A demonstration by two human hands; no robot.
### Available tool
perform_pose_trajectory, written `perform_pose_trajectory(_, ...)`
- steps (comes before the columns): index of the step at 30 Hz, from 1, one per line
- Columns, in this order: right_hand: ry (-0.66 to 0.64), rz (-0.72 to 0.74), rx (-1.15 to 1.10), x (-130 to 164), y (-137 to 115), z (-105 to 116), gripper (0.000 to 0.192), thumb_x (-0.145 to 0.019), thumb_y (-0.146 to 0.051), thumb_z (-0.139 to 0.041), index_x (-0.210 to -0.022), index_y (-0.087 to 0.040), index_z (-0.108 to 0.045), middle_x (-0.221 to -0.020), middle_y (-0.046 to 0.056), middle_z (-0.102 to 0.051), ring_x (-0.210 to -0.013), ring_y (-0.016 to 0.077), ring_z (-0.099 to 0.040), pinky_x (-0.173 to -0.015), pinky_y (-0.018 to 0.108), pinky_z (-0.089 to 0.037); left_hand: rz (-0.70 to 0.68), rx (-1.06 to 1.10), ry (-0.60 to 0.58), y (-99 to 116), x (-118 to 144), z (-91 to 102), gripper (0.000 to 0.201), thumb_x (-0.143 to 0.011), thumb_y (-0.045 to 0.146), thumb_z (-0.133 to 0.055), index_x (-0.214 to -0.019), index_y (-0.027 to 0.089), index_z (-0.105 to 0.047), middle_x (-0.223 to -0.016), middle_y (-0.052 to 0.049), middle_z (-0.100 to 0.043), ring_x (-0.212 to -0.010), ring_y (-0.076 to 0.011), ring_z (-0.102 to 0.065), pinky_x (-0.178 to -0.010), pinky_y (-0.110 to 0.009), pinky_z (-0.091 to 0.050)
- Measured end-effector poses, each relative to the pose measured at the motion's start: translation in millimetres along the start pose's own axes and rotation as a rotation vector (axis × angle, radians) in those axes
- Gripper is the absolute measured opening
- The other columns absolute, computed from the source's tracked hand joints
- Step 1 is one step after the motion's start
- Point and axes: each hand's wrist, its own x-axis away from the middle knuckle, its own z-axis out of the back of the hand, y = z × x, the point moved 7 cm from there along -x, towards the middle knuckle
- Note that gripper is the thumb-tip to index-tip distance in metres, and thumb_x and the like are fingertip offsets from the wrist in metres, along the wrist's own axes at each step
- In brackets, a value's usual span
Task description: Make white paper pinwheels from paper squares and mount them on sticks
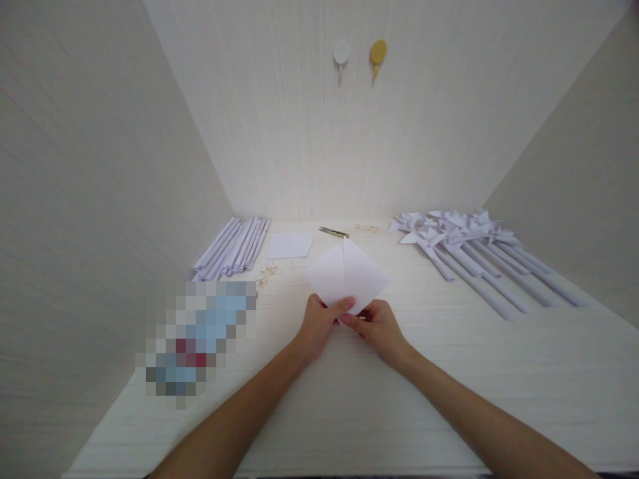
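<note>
Both my hands meet at the near corner of a white paper square [346, 276], held point-up just above the tabletop [449, 372]. Left hand [319, 324]: grip pinched on the corner, thumb on top. Right hand [378, 326]: grip pinched on the same corner. Rolled paper sticks [232, 247] lie far left, finished pinwheels [469, 246] far right, scissors [333, 232] beyond the sheet.

Both forearms are bare (no sleeves, rings or watch) down to the hands [349, 326].
</note>
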Motion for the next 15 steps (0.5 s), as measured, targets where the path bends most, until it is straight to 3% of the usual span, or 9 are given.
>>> perform_pose_trajectory(4,0.001,-0.003,0.007,0.5,-0.7,0.1,0.023,-0.056,-0.036,-0.066,-0.056,-0.014,-0.059,-0.05,0.0,-0.056,-0.042,0.0065,-0.039,-0.037,0.019,-0.028,-0.014,-0.006,0.01,0.0,-1.1,1.8,0.03,-0.047,0.033,-0.074,-0.063,0.011,-0.061,-0.053,-0.001,-0.058,-0.046,-0.0093,-0.046,-0.043,-0.022,-0.033)
perform_pose_trajectory(8,0.001,0.016,0.028,0.6,1.1,-0.6,0.02,-0.057,-0.033,-0.066,-0.06,-0.014,-0.06,-0.054,0.0,-0.057,-0.047,0.0088,-0.045,-0.043,0.021,-0.035,0.002,0.048,-0.008,1.9,0.5,-1.6,0.034,-0.046,0.031,-0.074,-0.072,0.012,-0.064,-0.068,-0.005,-0.065,-0.059,-0.0144,-0.056,-0.055,-0.027,-0.044)
perform_pose_trajectory(15,0.001,0.031,0.121,-0.1,-1.3,-0.3,0.019,-0.058,-0.033,-0.063,-0.055,-0.014,-0.06,-0.047,-0.002,-0.053,-0.043,0.0071,-0.037,-0.04,0.021,-0.03,-0.076,-0.051,-0.018,7.9,0.6,-3.6,0.033,-0.048,0.03,-0.073,-0.074,0.012,-0.064,-0.072,-0.006,-0.066,-0.066,-0.0171,-0.059,-0.061,-0.028,-0.046)
